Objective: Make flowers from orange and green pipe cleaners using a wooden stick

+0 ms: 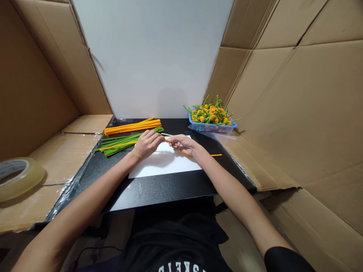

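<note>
Above a white sheet of paper, my two hands are close together with an orange pipe cleaner between them. My left hand is closed, its fingertips pinching the orange strand. My right hand has its thumb and fingers closed on the same strand, and one end sticks out beyond the right wrist. A thin pale stick shows between the hands; which hand grips it I cannot tell. Another orange length runs left from my left hand across the green pipe cleaners; whether it is held is unclear.
A bundle of orange pipe cleaners lies at the back left of the black table. At the back right, a blue basket holds several orange flowers with green stems. Cardboard walls flank both sides. A tape roll rests at far left.
</note>
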`<action>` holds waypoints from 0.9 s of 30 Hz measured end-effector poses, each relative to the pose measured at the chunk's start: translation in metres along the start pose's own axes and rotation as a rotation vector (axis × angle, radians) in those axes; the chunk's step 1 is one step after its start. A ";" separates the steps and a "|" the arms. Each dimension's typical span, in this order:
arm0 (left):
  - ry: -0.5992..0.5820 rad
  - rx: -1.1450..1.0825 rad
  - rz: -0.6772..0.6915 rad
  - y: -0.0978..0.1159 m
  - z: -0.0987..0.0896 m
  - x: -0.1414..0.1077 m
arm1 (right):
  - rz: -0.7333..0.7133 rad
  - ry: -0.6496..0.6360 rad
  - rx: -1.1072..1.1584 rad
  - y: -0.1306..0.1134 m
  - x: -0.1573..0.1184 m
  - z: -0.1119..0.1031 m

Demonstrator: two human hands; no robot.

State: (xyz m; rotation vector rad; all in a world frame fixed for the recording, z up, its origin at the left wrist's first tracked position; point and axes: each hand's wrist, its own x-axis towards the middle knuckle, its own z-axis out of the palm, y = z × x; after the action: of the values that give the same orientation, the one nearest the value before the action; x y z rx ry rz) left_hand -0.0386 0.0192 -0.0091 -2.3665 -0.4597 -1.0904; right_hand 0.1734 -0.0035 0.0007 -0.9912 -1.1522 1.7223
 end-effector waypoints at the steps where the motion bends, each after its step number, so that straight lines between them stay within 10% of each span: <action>1: -0.002 0.003 0.008 0.000 0.000 0.000 | 0.009 -0.002 0.009 0.000 0.000 0.000; 12: 0.046 -0.246 0.015 0.002 -0.002 0.003 | 0.142 -0.059 0.099 -0.001 -0.004 0.000; 27: -0.028 -0.201 -0.007 -0.002 -0.001 0.003 | -0.021 -0.066 -0.042 -0.005 -0.008 0.005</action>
State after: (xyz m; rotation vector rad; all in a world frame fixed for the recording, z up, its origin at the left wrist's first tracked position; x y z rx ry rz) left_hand -0.0385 0.0209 -0.0053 -2.5587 -0.3833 -1.1562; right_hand 0.1724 -0.0114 0.0077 -0.9499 -1.2417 1.7316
